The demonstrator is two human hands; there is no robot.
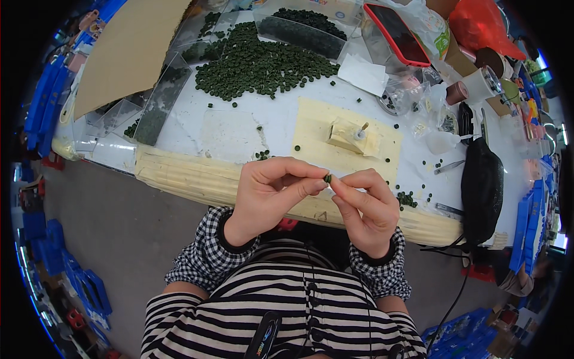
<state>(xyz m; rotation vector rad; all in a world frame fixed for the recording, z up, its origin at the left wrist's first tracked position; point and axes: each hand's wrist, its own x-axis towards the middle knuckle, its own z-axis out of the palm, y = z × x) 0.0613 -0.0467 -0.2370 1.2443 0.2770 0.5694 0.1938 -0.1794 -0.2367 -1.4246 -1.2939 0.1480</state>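
Observation:
Between my two hands, above the table's padded front edge, is a small dark green bead-like piece (327,179). My left hand (272,194) pinches it from the left with thumb and forefinger. From the right, the fingertips of my right hand (368,206) close on the same piece. Just beyond them stands a small taped block with a peg (353,137) on a cream-coloured pad (311,119). A large heap of similar green pieces (257,63) lies farther back. A few loose ones (406,199) sit right of my right hand.
Clear plastic trays (302,33) hold more green pieces. A brown cardboard sheet (125,54) covers the back left. At the right are a red-cased phone (399,37), a white folded paper (363,74), tweezers (449,167) and a black pouch (482,191) with a cable.

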